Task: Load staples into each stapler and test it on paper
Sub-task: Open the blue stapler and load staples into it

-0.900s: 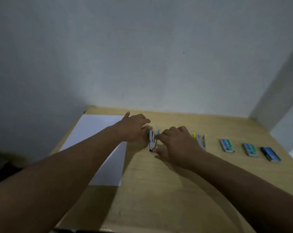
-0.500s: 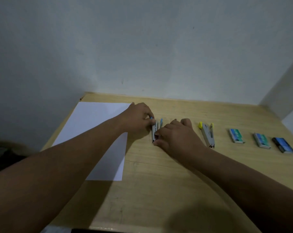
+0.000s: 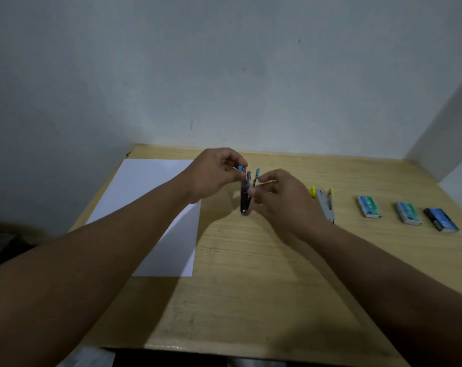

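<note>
A small metal stapler with blue tips (image 3: 246, 193) is held above the wooden table (image 3: 251, 274), between both hands. My left hand (image 3: 214, 173) pinches its blue-tipped upper arm from the left. My right hand (image 3: 280, 197) pinches its other side with thumb and fingers. The stapler's arms are spread apart at the top. A second stapler with yellow tips (image 3: 325, 202) lies on the table to the right. A white sheet of paper (image 3: 150, 207) lies at the left, partly under my left forearm.
Three staple boxes lie in a row at the right: a green-and-white one (image 3: 369, 206), another green one (image 3: 407, 213) and a dark blue one (image 3: 440, 220). A grey wall stands behind the table. The table's front edge runs along the bottom.
Both hands have lifted the blue-tipped stapler off the table, and its arms now stand spread at the top. The camera view has shifted downward.
</note>
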